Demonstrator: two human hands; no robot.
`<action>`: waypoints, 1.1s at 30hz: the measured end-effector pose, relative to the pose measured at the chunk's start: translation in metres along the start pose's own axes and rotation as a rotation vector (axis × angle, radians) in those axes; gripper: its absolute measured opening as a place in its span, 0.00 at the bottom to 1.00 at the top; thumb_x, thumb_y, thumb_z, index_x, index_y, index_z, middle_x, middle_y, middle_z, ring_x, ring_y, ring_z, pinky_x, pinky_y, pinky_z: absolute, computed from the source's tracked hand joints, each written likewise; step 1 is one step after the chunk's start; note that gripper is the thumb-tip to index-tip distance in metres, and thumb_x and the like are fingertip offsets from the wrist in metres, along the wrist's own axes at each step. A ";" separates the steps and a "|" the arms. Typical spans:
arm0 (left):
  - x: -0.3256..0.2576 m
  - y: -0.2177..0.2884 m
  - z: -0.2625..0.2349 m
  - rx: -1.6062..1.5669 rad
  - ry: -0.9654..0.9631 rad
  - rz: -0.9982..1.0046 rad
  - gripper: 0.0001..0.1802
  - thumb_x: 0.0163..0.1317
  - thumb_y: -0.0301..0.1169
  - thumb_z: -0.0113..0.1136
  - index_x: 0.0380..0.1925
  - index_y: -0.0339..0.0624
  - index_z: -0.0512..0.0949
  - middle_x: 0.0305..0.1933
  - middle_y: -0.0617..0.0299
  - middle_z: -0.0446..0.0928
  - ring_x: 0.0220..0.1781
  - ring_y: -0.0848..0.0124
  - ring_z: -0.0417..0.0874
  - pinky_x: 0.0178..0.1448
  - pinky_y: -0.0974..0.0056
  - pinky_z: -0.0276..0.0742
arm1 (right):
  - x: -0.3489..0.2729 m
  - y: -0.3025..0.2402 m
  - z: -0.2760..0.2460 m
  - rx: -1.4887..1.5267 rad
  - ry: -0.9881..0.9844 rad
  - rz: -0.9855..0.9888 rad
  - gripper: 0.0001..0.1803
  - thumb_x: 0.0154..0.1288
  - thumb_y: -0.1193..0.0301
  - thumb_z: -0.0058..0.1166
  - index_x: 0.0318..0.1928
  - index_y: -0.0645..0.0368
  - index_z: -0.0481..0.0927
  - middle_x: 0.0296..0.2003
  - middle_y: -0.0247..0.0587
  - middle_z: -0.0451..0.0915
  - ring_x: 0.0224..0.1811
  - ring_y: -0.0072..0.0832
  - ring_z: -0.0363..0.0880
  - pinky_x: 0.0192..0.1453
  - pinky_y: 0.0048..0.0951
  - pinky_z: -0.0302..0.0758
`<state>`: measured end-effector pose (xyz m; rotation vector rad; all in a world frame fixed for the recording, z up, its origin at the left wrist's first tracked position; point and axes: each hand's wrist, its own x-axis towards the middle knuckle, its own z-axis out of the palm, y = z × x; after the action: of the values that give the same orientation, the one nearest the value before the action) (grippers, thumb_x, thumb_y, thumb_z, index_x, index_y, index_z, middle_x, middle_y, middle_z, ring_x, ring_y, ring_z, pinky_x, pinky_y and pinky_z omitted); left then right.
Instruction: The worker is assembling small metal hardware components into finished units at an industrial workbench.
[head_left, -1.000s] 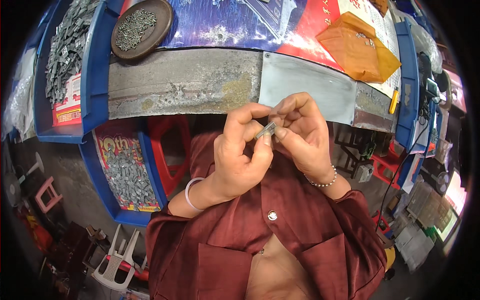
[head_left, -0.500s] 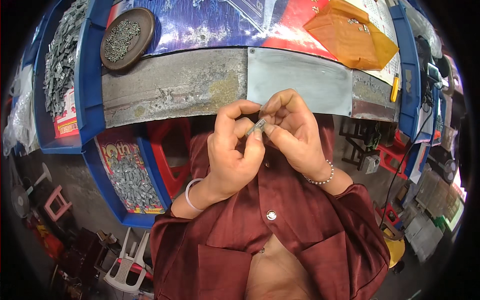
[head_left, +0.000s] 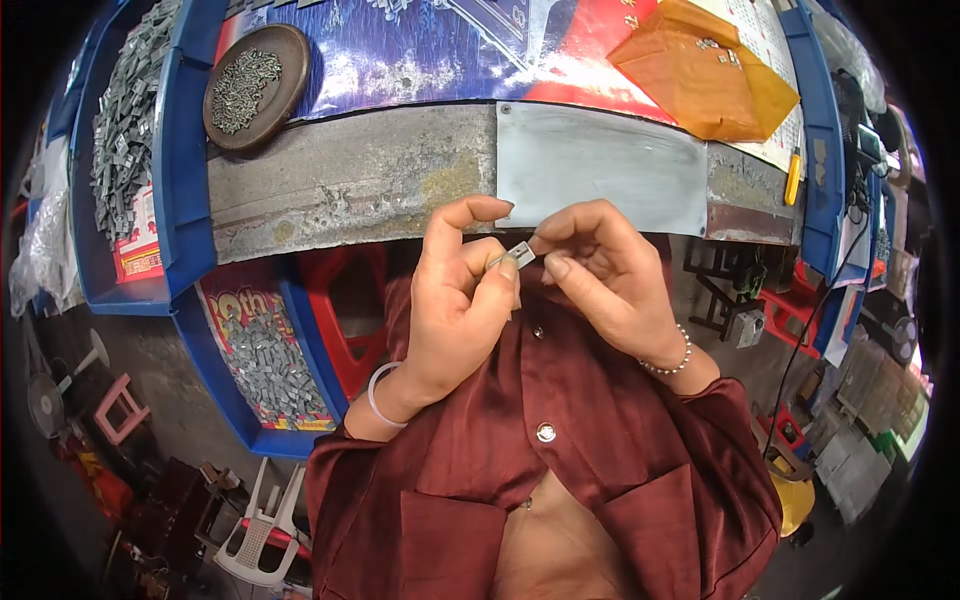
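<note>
My left hand (head_left: pixel 455 300) is closed, pinching a small grey rectangular metal part (head_left: pixel 521 252) between thumb and bent fingers, in front of my body just below the bench edge. Its index finger is raised in a curve above the part. My right hand (head_left: pixel 608 285) is at the part's right end, with thumb and index fingertips slightly apart and the other fingers curled. I see nothing held in it, and whether a fingertip touches the part I cannot tell. A brown round dish (head_left: pixel 285 100) of tiny metal pieces (head_left: pixel 245 90) sits at the bench's far left.
Blue bins (head_left: pixel 185 230) at left hold heaps of similar grey parts (head_left: pixel 268 370). A grey metal sheet (head_left: pixel 600 165) covers part of the bench edge (head_left: pixel 350 180). Orange paper (head_left: pixel 700 75) with a few small pieces and a yellow-handled tool (head_left: pixel 793 178) are at far right.
My right hand has drawn off the metal part, slightly to the right, and its thumb and index finger have parted. The part stays in my left hand, with more of it showing.
</note>
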<state>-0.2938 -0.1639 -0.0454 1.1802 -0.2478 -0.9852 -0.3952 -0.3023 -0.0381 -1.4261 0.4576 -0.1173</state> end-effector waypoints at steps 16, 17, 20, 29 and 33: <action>0.013 0.024 -0.007 0.212 -0.247 -0.045 0.30 0.61 0.17 0.44 0.64 0.37 0.52 0.27 0.64 0.72 0.27 0.81 0.71 0.33 0.76 0.67 | 0.036 -0.048 -0.029 -0.713 -0.335 -0.501 0.11 0.53 0.77 0.59 0.38 0.61 0.74 0.33 0.44 0.73 0.35 0.42 0.76 0.37 0.37 0.74; 0.015 0.027 -0.007 0.219 -0.268 -0.038 0.30 0.61 0.17 0.44 0.64 0.37 0.52 0.29 0.63 0.73 0.28 0.81 0.72 0.33 0.76 0.68 | 0.040 -0.051 -0.032 -0.728 -0.373 -0.527 0.11 0.54 0.76 0.58 0.38 0.61 0.72 0.33 0.44 0.72 0.35 0.42 0.75 0.37 0.38 0.73; 0.019 0.035 -0.005 0.194 -0.250 -0.011 0.30 0.61 0.17 0.48 0.63 0.35 0.54 0.25 0.67 0.70 0.27 0.83 0.69 0.33 0.77 0.64 | 0.049 -0.065 -0.035 -0.780 -0.453 -0.558 0.12 0.55 0.74 0.57 0.39 0.61 0.72 0.33 0.44 0.72 0.35 0.43 0.75 0.37 0.39 0.72; 0.046 0.030 -0.030 0.331 0.158 0.549 0.29 0.63 0.25 0.57 0.60 0.32 0.57 0.40 0.56 0.76 0.38 0.75 0.75 0.45 0.71 0.71 | 0.150 -0.097 -0.091 -0.922 0.021 -0.456 0.09 0.59 0.73 0.58 0.38 0.64 0.76 0.31 0.44 0.77 0.32 0.33 0.77 0.37 0.31 0.74; 0.055 0.007 -0.049 0.499 0.245 0.646 0.26 0.61 0.21 0.56 0.58 0.32 0.59 0.38 0.54 0.77 0.35 0.73 0.76 0.42 0.70 0.73 | 0.211 -0.076 -0.120 -1.080 0.136 -0.433 0.10 0.58 0.72 0.59 0.37 0.66 0.76 0.29 0.46 0.78 0.30 0.35 0.78 0.37 0.32 0.75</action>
<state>-0.2275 -0.1729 -0.0766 1.5194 -0.6570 -0.2054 -0.2341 -0.4983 -0.0233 -2.5846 0.3122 -0.3519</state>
